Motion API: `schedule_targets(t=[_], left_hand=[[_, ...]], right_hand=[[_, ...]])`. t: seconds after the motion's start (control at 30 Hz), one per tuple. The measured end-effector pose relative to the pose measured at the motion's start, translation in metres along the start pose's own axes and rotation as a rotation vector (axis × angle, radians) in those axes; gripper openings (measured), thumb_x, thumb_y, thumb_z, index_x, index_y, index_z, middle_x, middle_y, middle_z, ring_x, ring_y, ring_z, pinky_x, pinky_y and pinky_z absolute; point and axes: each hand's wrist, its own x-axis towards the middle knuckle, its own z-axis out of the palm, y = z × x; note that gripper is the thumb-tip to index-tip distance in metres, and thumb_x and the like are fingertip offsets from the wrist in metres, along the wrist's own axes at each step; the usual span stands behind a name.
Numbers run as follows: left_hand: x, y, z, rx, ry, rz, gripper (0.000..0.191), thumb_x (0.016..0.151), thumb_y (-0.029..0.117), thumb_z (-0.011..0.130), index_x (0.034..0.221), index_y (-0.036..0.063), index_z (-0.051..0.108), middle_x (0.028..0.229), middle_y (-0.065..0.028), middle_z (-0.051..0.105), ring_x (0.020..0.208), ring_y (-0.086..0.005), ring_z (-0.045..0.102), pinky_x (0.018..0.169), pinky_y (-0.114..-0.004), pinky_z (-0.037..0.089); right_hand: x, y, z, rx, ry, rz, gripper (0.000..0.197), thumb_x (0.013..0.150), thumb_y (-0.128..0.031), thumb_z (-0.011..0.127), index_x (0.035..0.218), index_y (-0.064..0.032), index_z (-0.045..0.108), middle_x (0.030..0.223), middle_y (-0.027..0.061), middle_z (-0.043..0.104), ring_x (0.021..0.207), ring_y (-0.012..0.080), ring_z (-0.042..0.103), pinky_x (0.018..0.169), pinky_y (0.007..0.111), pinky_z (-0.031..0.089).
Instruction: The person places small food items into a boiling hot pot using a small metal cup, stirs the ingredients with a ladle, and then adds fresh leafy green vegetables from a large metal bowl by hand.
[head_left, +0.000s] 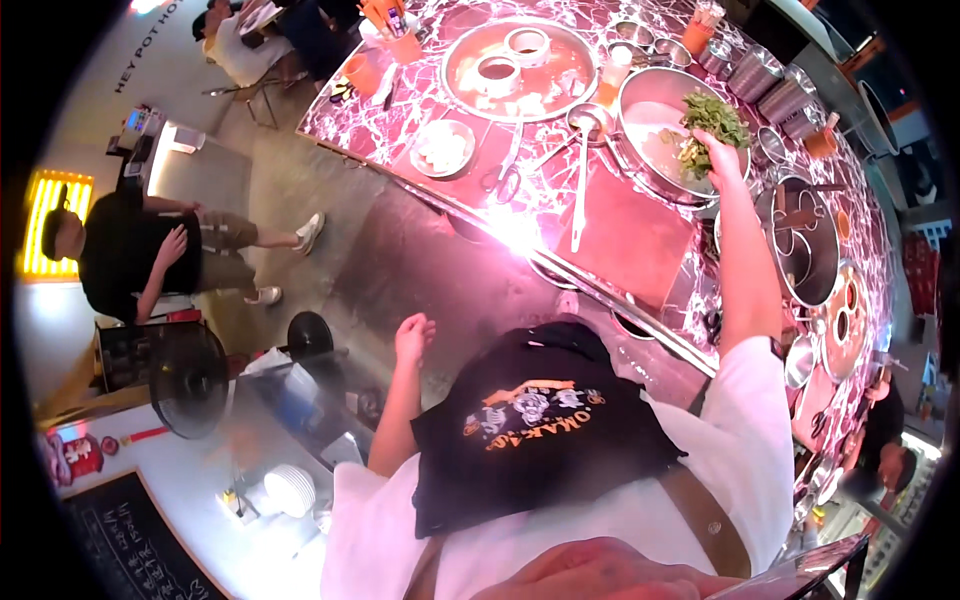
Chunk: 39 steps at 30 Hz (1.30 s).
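My right hand (722, 156) grips a bunch of leafy greens (714, 120) above a large steel pot (652, 109). Pale, wet contents (654, 142) show inside the pot. My left hand (415, 337) hangs apart from the counter with its fingers curled, and nothing shows in it. A long-handled ladle (582, 184) lies just left of the pot, its bowl by the rim. Farther left are scissors (508, 180) and a bowl of white food pieces (443, 148). Behind them sits a wide round pan (457, 90) with two ring-shaped wells.
The marbled counter (544, 176) ends in a metal-trimmed edge (637, 309). A deep pot with utensils (806, 240) stands right of my forearm, near steel canisters (757, 73). A person in black (142, 244) stands at left near a fan (187, 379). Plates (289, 490) are stacked lower left.
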Motion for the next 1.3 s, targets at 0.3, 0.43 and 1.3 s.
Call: schedule_targets(t=[0.3, 0.43, 1.3], left_hand=[[-0.008, -0.053, -0.035, -0.205, 0.258, -0.316, 0.028, 0.096, 0.025, 0.056, 0.121, 0.0119, 0.052, 0.099, -0.0102, 0.068, 0.079, -0.0208, 0.066, 0.064, -0.03, 0.054], [0.009, -0.014, -0.018, -0.233, 0.28, -0.252, 0.029, 0.096, 0.026, 0.056, 0.121, 0.0115, 0.053, 0.102, -0.0103, 0.069, 0.082, -0.0198, 0.067, 0.072, -0.031, 0.053], [0.268, 0.286, 0.101, 0.336, -0.849, 0.156, 0.039, 0.095, 0.011, 0.05, 0.134, 0.0091, 0.045, 0.086, -0.0052, 0.065, 0.057, -0.0108, 0.062, 0.049, -0.021, 0.047]], right_hand=[[0.115, 0.042, -0.049, -0.367, 0.154, 0.351, 0.045, 0.084, -0.029, 0.071, 0.118, -0.0029, 0.057, 0.101, 0.0116, 0.061, 0.069, 0.0194, 0.058, 0.048, 0.032, 0.045], [0.086, 0.025, -0.013, -0.115, 0.15, -0.024, 0.025, 0.091, -0.009, 0.063, 0.112, 0.0038, 0.06, 0.089, 0.0094, 0.065, 0.067, 0.0134, 0.062, 0.052, 0.021, 0.047], [-0.046, 0.131, 0.264, -0.442, 0.403, -0.292, 0.012, 0.089, -0.006, 0.063, 0.101, -0.0015, 0.065, 0.084, -0.0012, 0.062, 0.074, 0.0074, 0.054, 0.071, 0.021, 0.045]])
